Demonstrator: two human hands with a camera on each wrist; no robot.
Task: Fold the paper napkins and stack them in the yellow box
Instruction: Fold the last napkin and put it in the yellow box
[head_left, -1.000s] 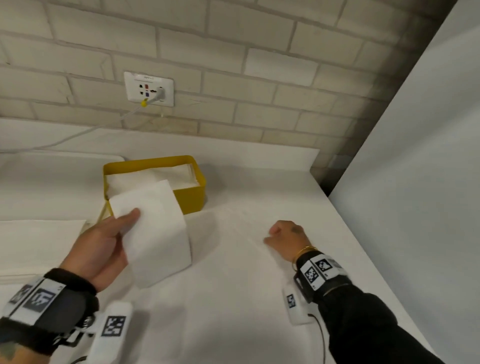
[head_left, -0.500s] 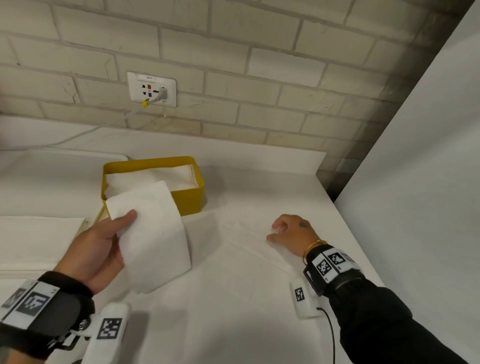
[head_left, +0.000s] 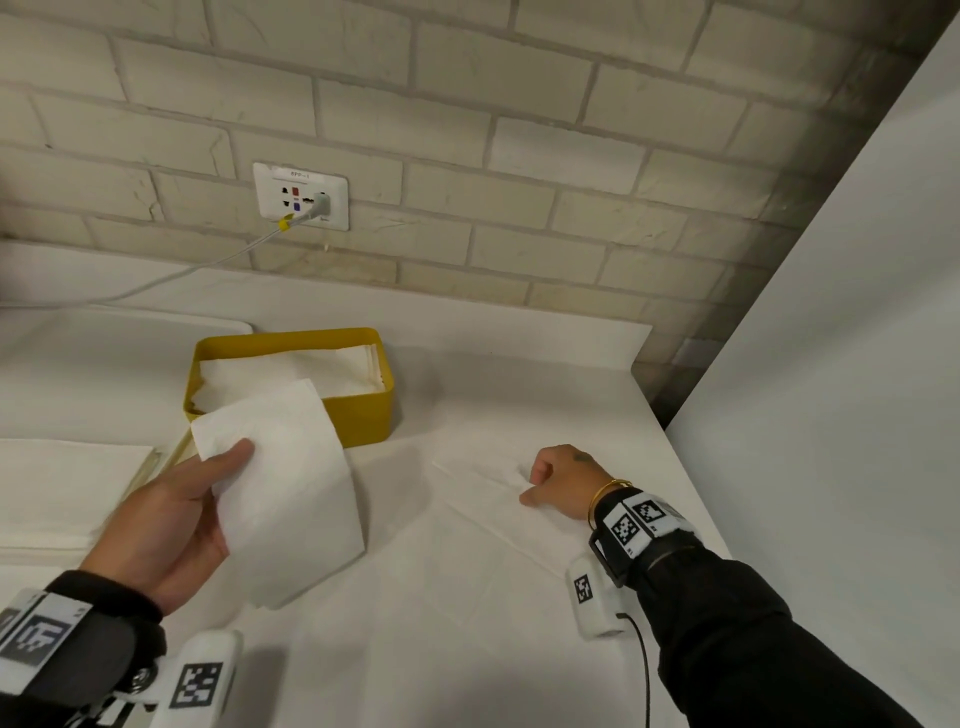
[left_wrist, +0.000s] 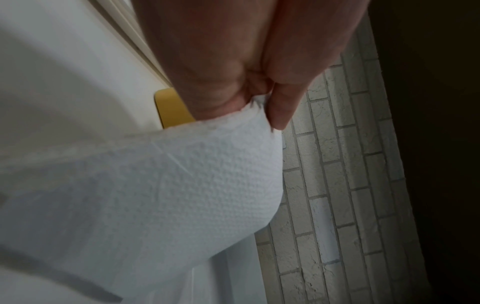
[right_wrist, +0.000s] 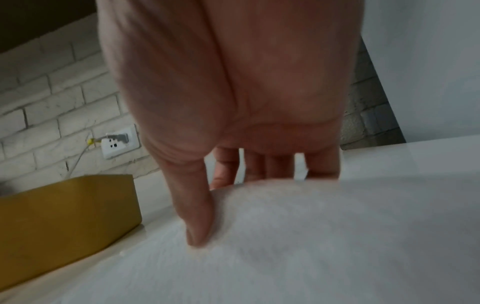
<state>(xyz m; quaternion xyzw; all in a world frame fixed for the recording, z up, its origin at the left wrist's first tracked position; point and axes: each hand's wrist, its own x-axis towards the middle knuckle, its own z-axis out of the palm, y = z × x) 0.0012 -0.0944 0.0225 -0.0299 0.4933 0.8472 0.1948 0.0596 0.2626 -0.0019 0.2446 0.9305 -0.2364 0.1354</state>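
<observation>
My left hand (head_left: 223, 467) pinches a white paper napkin (head_left: 291, 493) by its upper left corner, thumb on top, and holds it up in front of the yellow box (head_left: 363, 410). The left wrist view shows the same napkin (left_wrist: 182, 185) bulging under the thumb (left_wrist: 280, 111). The box holds a stack of folded napkins (head_left: 291, 371). To the right, my right hand (head_left: 550, 478) rests on a second napkin (head_left: 483, 499) that lies flat on the table. Its fingers are curled and its thumb (right_wrist: 197, 222) presses the paper. The paper hides the fingertips.
A pile of unfolded napkins (head_left: 57, 488) lies at the left edge. Behind the box, a brick wall carries a socket (head_left: 300, 196) with a cable (head_left: 208, 265) running left. A white panel (head_left: 831, 415) closes off the table's right side.
My left hand keeps the napkin in nearly the same place. My right hand has curled its fingers tighter on the flat napkin and shifted slightly.
</observation>
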